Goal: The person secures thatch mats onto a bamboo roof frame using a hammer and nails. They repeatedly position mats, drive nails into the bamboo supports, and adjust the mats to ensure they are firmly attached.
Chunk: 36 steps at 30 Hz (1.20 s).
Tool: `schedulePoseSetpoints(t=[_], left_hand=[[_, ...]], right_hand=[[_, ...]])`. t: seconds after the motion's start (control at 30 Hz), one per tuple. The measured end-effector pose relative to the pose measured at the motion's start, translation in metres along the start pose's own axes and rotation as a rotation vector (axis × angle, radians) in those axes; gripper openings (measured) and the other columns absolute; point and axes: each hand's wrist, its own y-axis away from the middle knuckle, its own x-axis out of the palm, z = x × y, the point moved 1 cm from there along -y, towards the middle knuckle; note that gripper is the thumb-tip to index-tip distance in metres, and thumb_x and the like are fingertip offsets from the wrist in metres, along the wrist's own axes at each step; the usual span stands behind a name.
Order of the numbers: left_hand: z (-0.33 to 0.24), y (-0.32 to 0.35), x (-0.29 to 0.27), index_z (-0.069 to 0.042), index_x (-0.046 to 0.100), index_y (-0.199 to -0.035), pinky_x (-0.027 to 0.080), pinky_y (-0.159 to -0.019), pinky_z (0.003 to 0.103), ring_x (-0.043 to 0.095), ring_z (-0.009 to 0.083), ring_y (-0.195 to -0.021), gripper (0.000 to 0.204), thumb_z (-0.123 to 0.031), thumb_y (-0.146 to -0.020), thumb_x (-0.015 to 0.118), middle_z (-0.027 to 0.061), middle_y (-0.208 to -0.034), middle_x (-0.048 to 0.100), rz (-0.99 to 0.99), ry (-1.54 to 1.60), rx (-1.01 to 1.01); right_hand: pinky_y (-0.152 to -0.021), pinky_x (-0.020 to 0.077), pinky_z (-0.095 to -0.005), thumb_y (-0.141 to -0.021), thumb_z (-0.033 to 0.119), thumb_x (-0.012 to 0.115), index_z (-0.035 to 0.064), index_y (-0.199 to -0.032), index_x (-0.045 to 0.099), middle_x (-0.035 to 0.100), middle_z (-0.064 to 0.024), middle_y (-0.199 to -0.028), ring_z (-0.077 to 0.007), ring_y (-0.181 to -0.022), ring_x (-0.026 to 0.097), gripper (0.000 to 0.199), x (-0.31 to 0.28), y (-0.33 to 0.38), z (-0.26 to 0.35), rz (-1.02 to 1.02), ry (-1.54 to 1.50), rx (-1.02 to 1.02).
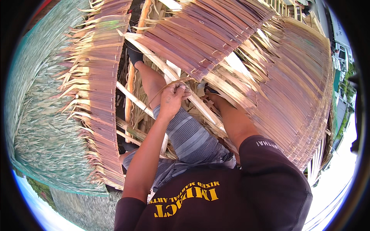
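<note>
My left hand (172, 99) is closed, its thumb and fingers pinching a thin brown strip (163, 87) that curves away over my leg. It hangs above a pale split wooden pole (200, 106) running diagonally across the frame. My right forearm (234, 119) reaches forward beside that pole. Shadow and dry leaf ends obscure my right hand (213, 95), so its fingers do not show clearly. Just beyond both hands lies the lower corner of a stitched brown palm-leaf thatch panel (208, 42).
More stitched thatch panels lie to the right (289, 84) and in a long strip on the left (102, 88). Green netting over dry leaves (46, 111) covers the far left. My legs in striped shorts (192, 134) straddle open framing with gaps. Vehicles (341, 57) show at far right.
</note>
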Motion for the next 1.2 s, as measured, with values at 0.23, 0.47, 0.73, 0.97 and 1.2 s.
schedulePoseSetpoints(t=[0.23, 0.47, 0.73, 0.97, 1.2], left_hand=[[0.002, -0.004, 0.004, 0.004, 0.062, -0.115, 0.057, -0.078, 0.029, 0.071, 0.0178, -0.088, 0.025, -0.017, -0.104, 0.056, 0.0105, -0.099, 0.069, -0.025, 0.066, -0.009], [-0.001, -0.003, 0.012, 0.000, 0.062, -0.115, 0.055, -0.079, 0.028, 0.068, 0.0146, -0.087, 0.022, -0.019, -0.103, 0.061, 0.0062, -0.098, 0.067, -0.085, 0.008, -0.025], [-0.004, 0.040, 0.008, 0.001, 0.067, -0.103, 0.051, -0.068, 0.023, 0.063, 0.0101, -0.075, 0.017, -0.016, -0.098, 0.067, 0.0051, -0.084, 0.068, -0.185, 0.075, 0.063], [-0.004, 0.080, 0.016, 0.001, 0.065, -0.104, 0.053, -0.069, 0.023, 0.064, 0.0110, -0.076, 0.018, -0.013, -0.095, 0.071, 0.0059, -0.086, 0.068, -0.332, 0.046, 0.201], [-0.013, 0.148, 0.007, -0.003, 0.060, -0.104, 0.057, -0.075, 0.027, 0.068, 0.0132, -0.080, 0.014, -0.010, -0.098, 0.069, 0.0058, -0.090, 0.068, -0.244, 0.167, 0.461]], right_hand=[[-0.067, 0.0556, -0.0331, -0.103, 0.042, 0.056, 0.0066, -0.113, 0.061, 0.065, -0.0082, -0.096, -0.0189, -0.083, 0.065, 0.037, 0.045, -0.013, -0.015, 0.247, -0.083, 0.168], [-0.064, 0.0551, -0.0334, -0.104, 0.038, 0.055, 0.0068, -0.114, 0.061, 0.063, -0.0072, -0.092, -0.0184, -0.079, 0.063, 0.033, 0.035, 0.000, 0.002, 0.372, -0.157, 0.213], [-0.060, 0.0546, -0.0338, -0.105, 0.033, 0.054, 0.0069, -0.115, 0.060, 0.061, -0.0060, -0.088, -0.0180, -0.074, 0.061, 0.029, -0.011, 0.027, 0.019, 0.653, -0.340, 0.355], [-0.055, 0.0537, -0.0336, -0.106, 0.029, 0.054, 0.0072, -0.117, 0.059, 0.059, -0.0048, -0.084, -0.0172, -0.068, 0.059, 0.025, -0.039, 0.125, 0.064, 0.720, -0.218, 0.127], [-0.050, 0.0439, -0.0268, -0.106, 0.027, 0.058, 0.0056, -0.118, 0.056, 0.053, 0.0000, -0.075, -0.0094, -0.060, 0.052, 0.025, -0.099, 0.275, 0.094, 0.942, 0.018, -0.442]])
